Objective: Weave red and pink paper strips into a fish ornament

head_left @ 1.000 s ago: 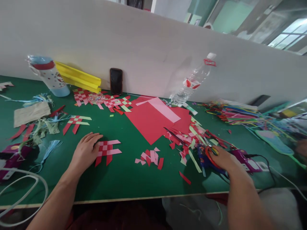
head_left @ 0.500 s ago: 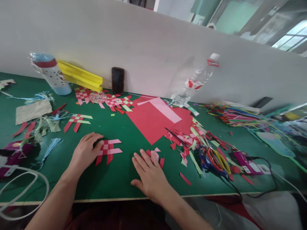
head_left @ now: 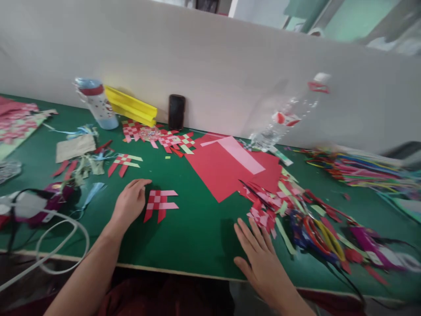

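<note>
A red and pink woven paper fish [head_left: 158,200] lies flat on the green table, its strip ends pointing right and down. Just left of it is my left hand [head_left: 130,199], loosely curved and holding nothing, with a narrow gap to the paper. My right hand [head_left: 259,252] lies palm down with fingers spread, close to the table's front edge. Its fingertips are at the near side of a heap of red, pink and pale green paper scraps [head_left: 263,217]. Whatever lies under the palm is hidden.
Red paper sheets [head_left: 215,169] lie mid-table behind my hands. Scissors [head_left: 320,237] rest right of the scraps. A plastic bottle [head_left: 286,118], a phone [head_left: 176,112] and a tumbler [head_left: 98,105] stand along the partition. A white cable [head_left: 77,224] loops at left.
My right hand has swept right, and the small scraps near it now lie against the heap. My left hand has come off the woven paper. The view has turned left.
</note>
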`<state>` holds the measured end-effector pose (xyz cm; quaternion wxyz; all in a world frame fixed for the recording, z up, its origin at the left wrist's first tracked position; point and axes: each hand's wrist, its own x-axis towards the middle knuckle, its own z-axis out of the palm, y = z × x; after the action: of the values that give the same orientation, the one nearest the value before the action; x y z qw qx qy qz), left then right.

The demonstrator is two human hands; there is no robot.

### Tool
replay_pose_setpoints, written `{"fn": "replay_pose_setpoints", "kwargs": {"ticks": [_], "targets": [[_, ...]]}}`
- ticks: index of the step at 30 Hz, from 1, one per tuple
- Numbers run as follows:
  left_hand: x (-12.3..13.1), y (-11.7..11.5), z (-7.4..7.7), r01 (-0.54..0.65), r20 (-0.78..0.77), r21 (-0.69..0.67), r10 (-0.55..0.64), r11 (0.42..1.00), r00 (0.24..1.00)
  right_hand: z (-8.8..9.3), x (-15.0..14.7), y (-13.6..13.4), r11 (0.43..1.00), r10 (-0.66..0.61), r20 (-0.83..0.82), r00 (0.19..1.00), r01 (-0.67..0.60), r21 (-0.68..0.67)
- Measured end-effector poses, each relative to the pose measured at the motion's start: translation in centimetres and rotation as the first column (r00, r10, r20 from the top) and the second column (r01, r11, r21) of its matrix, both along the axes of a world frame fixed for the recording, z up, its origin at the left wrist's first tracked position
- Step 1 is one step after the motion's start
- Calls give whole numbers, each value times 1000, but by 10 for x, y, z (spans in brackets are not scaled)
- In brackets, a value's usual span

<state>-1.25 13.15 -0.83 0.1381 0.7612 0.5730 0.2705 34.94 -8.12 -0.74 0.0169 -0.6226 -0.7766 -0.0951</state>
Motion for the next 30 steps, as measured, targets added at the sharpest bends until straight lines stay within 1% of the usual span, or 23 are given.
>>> {"fn": "replay_pose_setpoints", "kwargs": {"ticks": [1, 2, 4, 6, 8, 10, 12, 14, 17, 21, 23, 25, 26, 28, 30], "targets": [[0, 0, 1, 4, 6, -6, -3, 1000, 1000, -4, -2, -1, 1000, 30, -8, 1000, -30, 8], [-1, 1, 2, 11, 3, -20, -11, 1000, 1000, -7, -1, 0, 999, 32, -17, 999, -32, 34], [-2, 1, 3, 35, -13, -47, -36, 998, 999, -9, 3, 9, 991, -17, -48, 999, 23, 129], [-3, 1, 3, 62, -25, -61, -64, 996, 998, -3, 8, 23, 973, -73, -102, 992, 94, 213], [-4, 0, 4, 90, -31, -67, -92, 994, 995, 9, 6, 39, 962, -78, -167, 983, 118, 244], [-4, -1, 4, 112, -39, -75, -115, 991, 993, 21, -4, 53, 962, -26, -210, 977, 81, 260], [-3, -2, 4, 123, -52, -82, -127, 989, 991, 29, -20, 66, 964, 52, -224, 973, 9, 266], [-3, -1, 4, 131, -65, -84, -137, 988, 988, 31, -37, 75, 966, 120, -238, 964, -58, 252], [-2, 0, 6, 154, -78, -79, -160, 985, 984, 31, -58, 84, 968, 177, -279, 944, -116, 223], [-2, 1, 4, 174, -114, -52, -179, 983, 977, 33, -78, 78, 973, 200, -353, 914, -144, 179], [-2, 1, 0, 192, -171, -18, -193, 981, 966, 35, -83, 70, 979, 181, -394, 901, -127, 158], [0, 0, -3, 234, -220, 5, -227, 972, 949, 36, -82, 61, 984, 142, -423, 895, -83, 156], [2, -1, -5, 248, -238, 8, -239, 969, 942, 35, -78, 56, 985, 119, -430, 895, -51, 165], [8, -5, -6, 236, -261, 6, -226, 972, 939, 33, -62, 46, 978, 58, -424, 904, 33, 204], [15, -11, -5, 233, -288, -6, -224, 973, 931, 31, -35, 34, 949, -37, -389, 921, 154, 275]]}}
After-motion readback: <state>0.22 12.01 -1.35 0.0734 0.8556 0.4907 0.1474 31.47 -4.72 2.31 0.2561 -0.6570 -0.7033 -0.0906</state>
